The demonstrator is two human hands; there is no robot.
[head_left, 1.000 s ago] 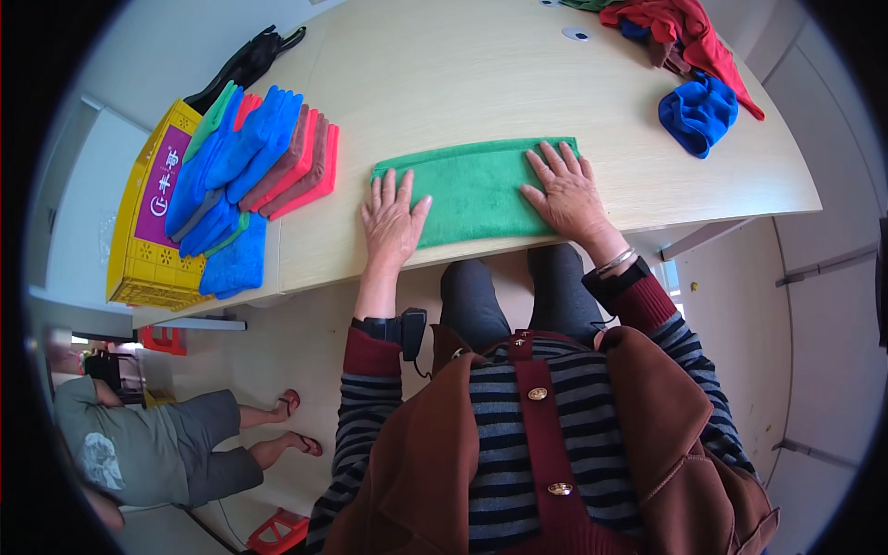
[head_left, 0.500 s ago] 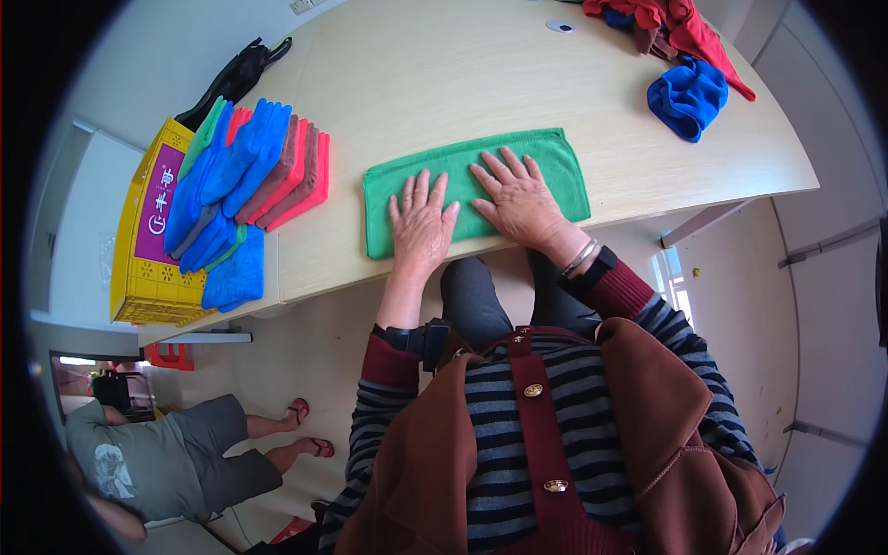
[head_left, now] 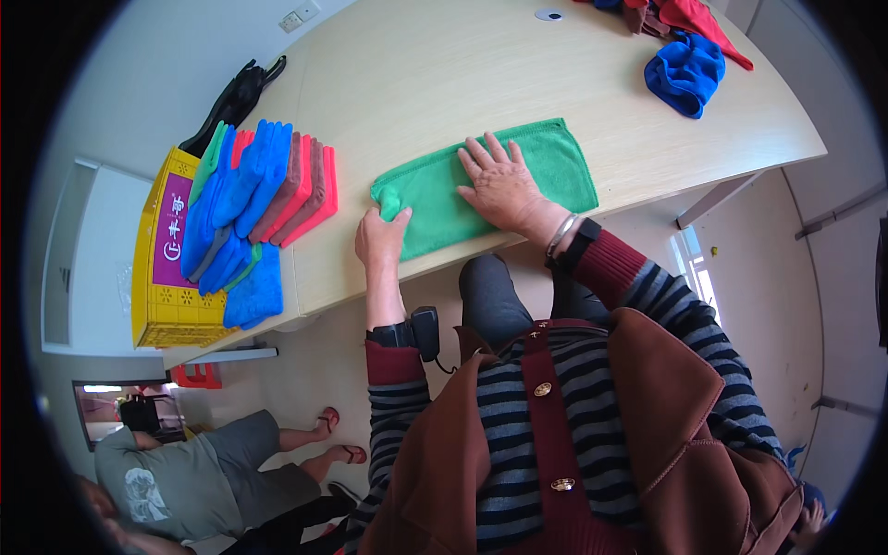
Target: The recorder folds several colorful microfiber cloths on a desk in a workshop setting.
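Observation:
A green towel (head_left: 435,199) lies spread along the near edge of the table, its left end gathered up a little. My left hand (head_left: 379,239) is closed on that left end, the thumb on top and the other fingers mostly hidden under the cloth. Flat on the middle of the towel rests my right hand (head_left: 504,188), fingers outstretched and holding nothing.
On the left, folded towels (head_left: 264,190) in several colours lean in a yellow crate (head_left: 157,314). Behind it lies a black bag (head_left: 239,97). A crumpled blue cloth (head_left: 686,76) and a red cloth (head_left: 708,32) are at the far right. Another person (head_left: 199,472) is at lower left.
My left hand has slid from lying flat on the towel to its left end and closed on it, bunching the cloth there. My right hand stays flat and has shifted slightly toward the towel's middle.

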